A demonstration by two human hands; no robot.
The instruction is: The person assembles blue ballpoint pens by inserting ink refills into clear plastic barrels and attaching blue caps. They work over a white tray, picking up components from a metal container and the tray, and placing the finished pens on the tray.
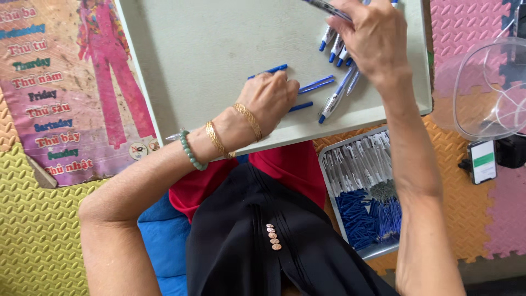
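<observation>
Left hand (269, 98): lay knuckles-up on the pale green tray (208, 49), fingers curled down onto a loose blue pen part (268, 70) that ran out from under the fingertips; whether the fingers actually pinched it could not be told; two gold bangles (233, 127) and a green bead bracelet (191, 151) sat on the wrist.

Right hand (373, 38): raised over the tray's far right corner, fingers closed around a pen (327, 8) whose dark barrel projected to the left of the knuckles.

Assembled pens (337, 46): a small cluster, white barrels with blue tips, lay on the tray just beneath the right hand; one more pen (335, 98) lay slanted below them, near the tray's near edge.

Blue refills (316, 84): two thin sticks lay between the hands, just beside the left fingertips; a shorter blue piece (301, 106) rested close to the left knuckles.

Tray: rested across the person's lap, above red and black clothing.

Grey bin (361, 189): stood on the floor mats to the right of the lap, holding clear pen barrels at the far end and blue parts at the near end.

Surroundings: a poster with a pink figure (76, 82) lay on the left; a clear plastic container (487, 90) and a phone (483, 160) lay on the right; foam mats (33, 230) in yellow, orange and pink covered the floor.
</observation>
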